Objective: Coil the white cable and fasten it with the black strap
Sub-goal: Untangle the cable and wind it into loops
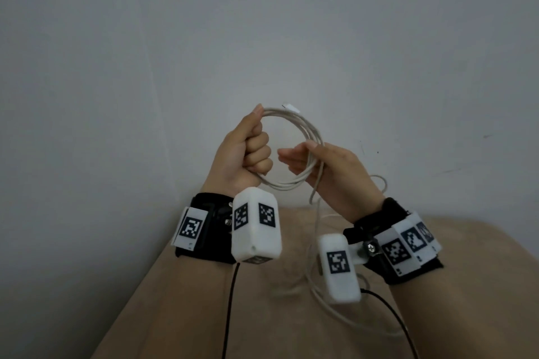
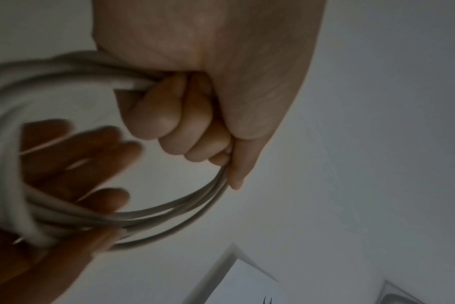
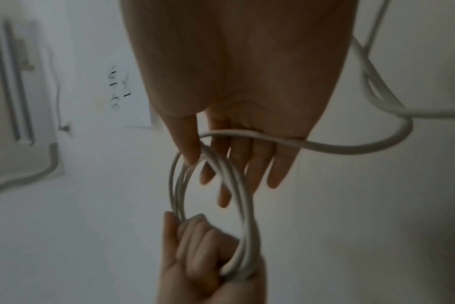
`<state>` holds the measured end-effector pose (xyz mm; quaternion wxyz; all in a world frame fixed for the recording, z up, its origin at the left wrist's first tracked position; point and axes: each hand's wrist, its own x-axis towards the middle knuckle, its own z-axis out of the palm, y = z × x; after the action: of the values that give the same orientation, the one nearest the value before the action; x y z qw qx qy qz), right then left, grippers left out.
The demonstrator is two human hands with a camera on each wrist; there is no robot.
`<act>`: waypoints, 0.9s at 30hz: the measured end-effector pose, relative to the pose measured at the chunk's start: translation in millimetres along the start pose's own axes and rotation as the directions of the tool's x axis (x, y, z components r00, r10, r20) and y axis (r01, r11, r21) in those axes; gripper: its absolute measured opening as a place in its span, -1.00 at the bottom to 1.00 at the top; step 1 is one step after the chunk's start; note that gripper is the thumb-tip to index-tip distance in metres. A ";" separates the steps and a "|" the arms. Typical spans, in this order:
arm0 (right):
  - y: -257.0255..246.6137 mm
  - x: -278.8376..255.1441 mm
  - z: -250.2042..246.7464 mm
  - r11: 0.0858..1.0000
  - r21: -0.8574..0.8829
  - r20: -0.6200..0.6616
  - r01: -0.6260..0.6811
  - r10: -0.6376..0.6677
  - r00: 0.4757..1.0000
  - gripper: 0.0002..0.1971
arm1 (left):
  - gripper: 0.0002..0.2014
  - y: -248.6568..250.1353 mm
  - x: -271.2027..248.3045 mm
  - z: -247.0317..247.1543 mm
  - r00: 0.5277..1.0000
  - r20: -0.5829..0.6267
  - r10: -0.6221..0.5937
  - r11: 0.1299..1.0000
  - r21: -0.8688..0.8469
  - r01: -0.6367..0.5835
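Observation:
The white cable (image 1: 306, 125) is wound into a round coil of several loops, held up in front of a grey wall. My left hand (image 1: 248, 151) grips the coil's left side in a fist (image 2: 185, 127), thumb on top. A white connector end (image 1: 291, 108) sticks out above the coil. My right hand (image 1: 329, 166) holds the coil's right side, strands (image 3: 174, 185) passing between thumb and nearly straight fingers (image 3: 247, 164). The loose tail (image 3: 351, 147) crosses the right palm and hangs down. No black strap is visible in any view.
Below the hands lies a beige padded surface (image 1: 175, 315), where the cable's slack (image 1: 320, 297) lies in loose curves. White wrist camera boxes (image 1: 256, 224) with black leads (image 1: 230, 315) hang under both wrists. The grey wall (image 1: 262, 23) stands close behind.

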<state>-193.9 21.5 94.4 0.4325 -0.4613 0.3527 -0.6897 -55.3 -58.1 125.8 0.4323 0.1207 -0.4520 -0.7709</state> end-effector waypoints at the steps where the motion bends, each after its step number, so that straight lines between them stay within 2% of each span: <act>1: 0.4 0.5 2.6 0.993 0.118 0.019 0.014 -0.016 1.000 -0.75 | -0.50 -2.8 1.1 1.8 1.000 0.006 0.003 0.999 -0.039 -0.003; 3: -0.1 1.3 5.8 0.959 0.282 0.036 0.020 -0.032 0.999 -0.74 | -0.51 -8.3 3.1 4.7 1.000 0.017 0.010 0.995 -0.101 -0.008; 5: -1.1 1.4 7.4 0.934 0.356 0.026 0.016 -0.028 0.999 -0.74 | -0.51 -12.3 4.8 5.4 1.000 0.026 0.011 0.990 -0.144 -0.007; 12: -1.1 4.2 2.3 0.920 0.392 0.025 -0.023 0.014 1.000 -0.57 | -0.54 -20.9 10.1 2.6 0.999 0.033 -0.038 0.990 -0.135 0.043; 16: -2.4 4.5 -5.4 0.911 0.409 0.040 -0.047 0.034 0.999 -0.57 | -0.59 -17.8 9.3 0.6 0.990 0.107 -0.096 0.990 -0.093 0.106; 20: -3.5 3.3 -10.9 0.977 0.211 -0.003 -0.027 0.028 1.000 -0.59 | -0.57 -9.4 3.4 2.2 0.985 0.094 -0.145 0.979 0.155 0.129; 23: -3.6 1.2 -11.0 0.998 0.003 0.026 -0.055 0.055 0.998 -0.59 | -0.44 -3.6 -2.0 -1.2 0.985 0.015 -0.174 0.909 0.388 0.155; 25: -5.0 -0.7 -10.5 0.990 -0.122 0.044 -0.073 0.079 0.996 -0.59 | -0.34 0.6 -4.5 -4.0 0.987 -0.041 -0.156 0.853 0.499 0.155; 27: -6.4 -2.2 -9.3 0.970 -0.226 0.061 -0.091 0.108 0.992 -0.59 | -0.32 5.8 -7.3 -3.5 0.992 -0.091 -0.085 0.800 0.587 0.122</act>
<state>-203.9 26.7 96.3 0.4248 -0.5133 0.4344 -0.6061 -45.7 -55.8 127.0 0.3437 0.2970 -0.6491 -0.6102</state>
